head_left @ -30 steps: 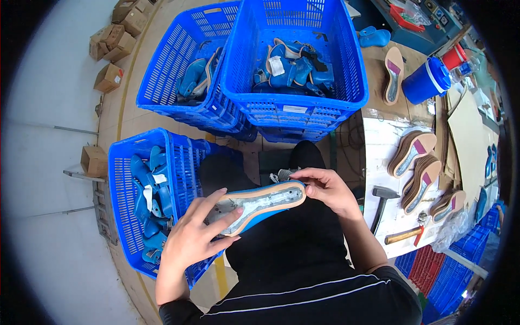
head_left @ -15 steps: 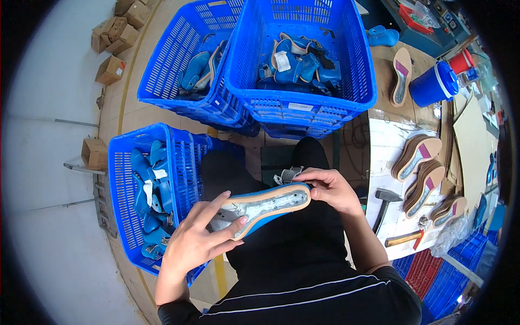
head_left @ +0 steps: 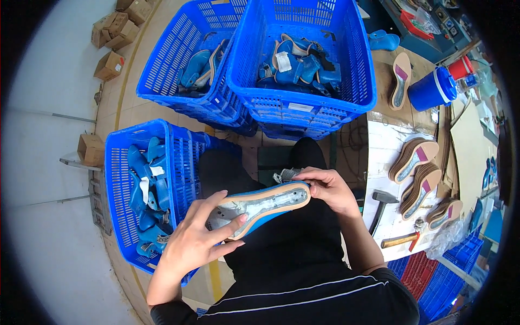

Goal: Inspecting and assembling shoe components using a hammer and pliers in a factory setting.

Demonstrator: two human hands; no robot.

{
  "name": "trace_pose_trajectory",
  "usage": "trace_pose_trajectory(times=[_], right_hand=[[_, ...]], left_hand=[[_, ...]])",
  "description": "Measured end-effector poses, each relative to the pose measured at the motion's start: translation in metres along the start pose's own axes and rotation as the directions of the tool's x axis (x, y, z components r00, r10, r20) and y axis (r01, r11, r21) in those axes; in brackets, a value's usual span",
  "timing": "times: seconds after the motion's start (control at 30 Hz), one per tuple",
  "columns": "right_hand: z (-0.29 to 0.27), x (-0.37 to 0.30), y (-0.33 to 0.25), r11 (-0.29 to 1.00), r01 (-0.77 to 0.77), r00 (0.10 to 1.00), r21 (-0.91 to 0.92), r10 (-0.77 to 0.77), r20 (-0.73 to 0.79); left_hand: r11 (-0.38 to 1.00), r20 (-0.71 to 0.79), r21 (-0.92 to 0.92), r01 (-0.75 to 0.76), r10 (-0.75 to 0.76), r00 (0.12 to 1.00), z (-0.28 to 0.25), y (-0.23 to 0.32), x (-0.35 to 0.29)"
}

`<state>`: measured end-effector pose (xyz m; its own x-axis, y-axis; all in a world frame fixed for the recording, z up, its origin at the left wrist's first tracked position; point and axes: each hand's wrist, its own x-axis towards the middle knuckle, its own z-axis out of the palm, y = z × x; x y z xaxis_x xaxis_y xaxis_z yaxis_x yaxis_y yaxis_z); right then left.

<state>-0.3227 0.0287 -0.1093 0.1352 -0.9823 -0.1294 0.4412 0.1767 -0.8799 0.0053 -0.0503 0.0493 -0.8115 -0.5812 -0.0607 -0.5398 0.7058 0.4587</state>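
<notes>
Over my lap I hold a blue shoe last [head_left: 269, 201], sole side up, with a tan insole rim around its edge and a worn grey strip down the middle. My left hand [head_left: 202, 233] grips the wider end, thumb and fingers spread across it. At the narrow heel end, my right hand [head_left: 329, 188] pinches the edge between thumb and fingers. A bit of grey fabric strap [head_left: 287, 175] sticks out beside the right fingertips; what it joins is partly hidden.
Blue crates [head_left: 300, 97] with blue lasts stand ahead, another crate [head_left: 167, 179] at left. On the right bench lie stacked insoles [head_left: 414, 160], a black-handled hammer [head_left: 383, 201], a wooden-handled hammer [head_left: 401, 239] and a blue lidded jug [head_left: 430, 89]. Cardboard boxes [head_left: 109, 66] sit by the wall.
Both hands keep nearly the same hold on the shoe last. The surrounding view has shifted slightly to the left.
</notes>
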Motion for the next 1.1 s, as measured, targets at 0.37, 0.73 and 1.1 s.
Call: trace_pose_trajectory(times=[0.37,0.73,1.1], right_hand=[[0.006,-0.001,0.001,0.992,0.082,0.997,-0.094,-0.081,0.006],[-0.002,-0.003,0.002,0.994,0.046,0.997,-0.098,-0.039,0.071],[0.019,-0.008,-0.016,0.954,0.287,0.953,-0.085,-0.293,-0.071]], left_hand=[[0.997,0.044,0.069,0.045,-0.048,0.998,0.001,0.002,-0.008],[0.993,0.05,-0.019,0.114,-0.113,0.992,-0.003,0.01,-0.007],[0.999,0.056,-0.007,0.042,-0.042,0.998,-0.004,0.008,-0.01]])
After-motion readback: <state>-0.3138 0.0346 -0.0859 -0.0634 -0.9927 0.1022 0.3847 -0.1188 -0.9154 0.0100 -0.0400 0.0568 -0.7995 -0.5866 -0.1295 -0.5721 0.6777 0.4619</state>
